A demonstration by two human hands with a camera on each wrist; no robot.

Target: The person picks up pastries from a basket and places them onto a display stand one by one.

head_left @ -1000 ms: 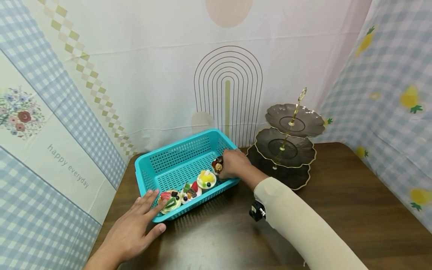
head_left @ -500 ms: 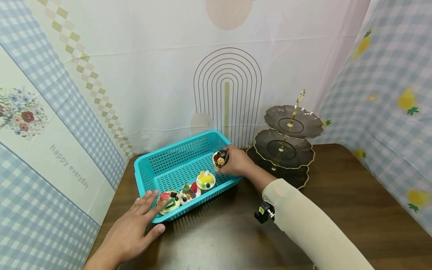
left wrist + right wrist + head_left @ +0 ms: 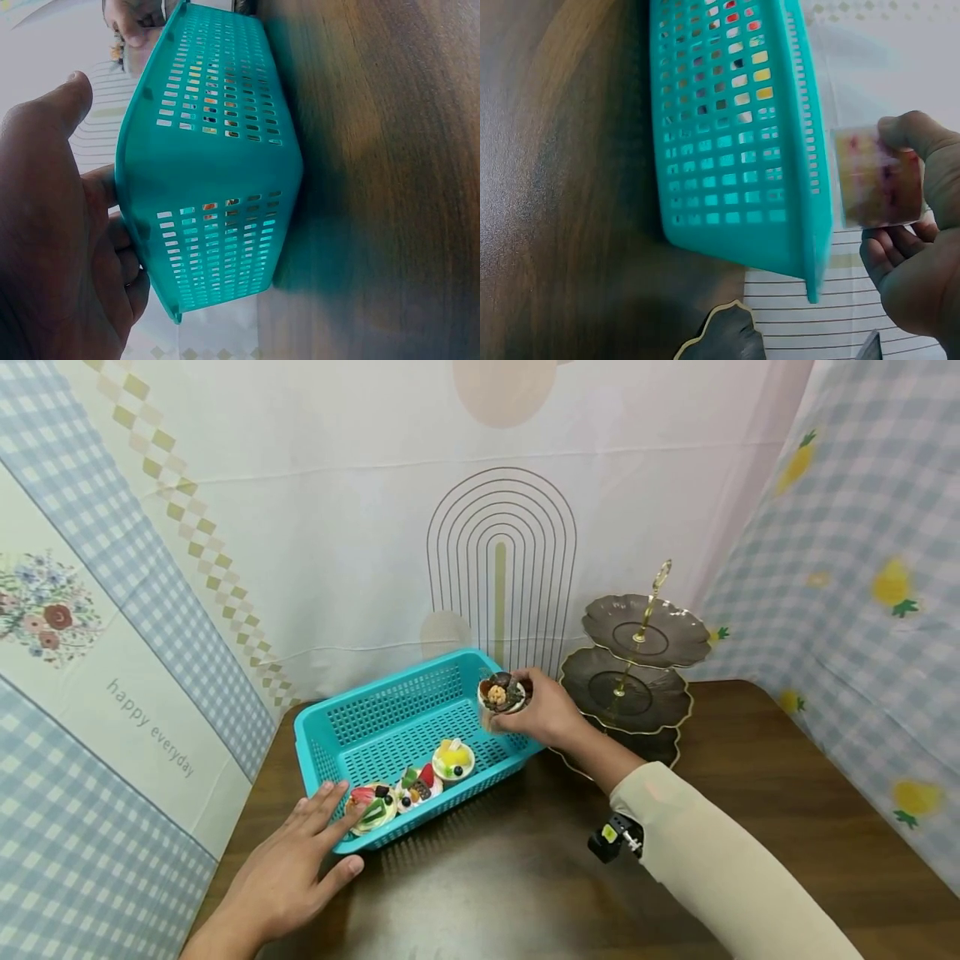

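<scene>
My right hand [image 3: 546, 710] grips a small dessert cup [image 3: 501, 695] topped with dark pieces and a walnut, above the right end of a turquoise plastic basket [image 3: 390, 689]. In the right wrist view the held cup [image 3: 877, 180] shows clear sides with layered yellow and red filling, level with the rim. Three more topped cups lie along the basket's near side: a yellow fruit one [image 3: 453, 760], one with a strawberry [image 3: 417, 788] and one with kiwi [image 3: 372, 808]. My left hand [image 3: 288, 868] rests with straight fingers on the basket's near left corner.
A three-tier stand [image 3: 626, 689] with dark scalloped, gold-edged plates and a gold handle is right of the basket. Both sit on a brown wooden table [image 3: 480, 893]. Patterned cloth [image 3: 360, 552] hangs behind and at both sides.
My right hand has lifted the walnut-topped cup from inside the basket's right end to above the rim, drifting slightly right. The left hand stays on the basket corner.
</scene>
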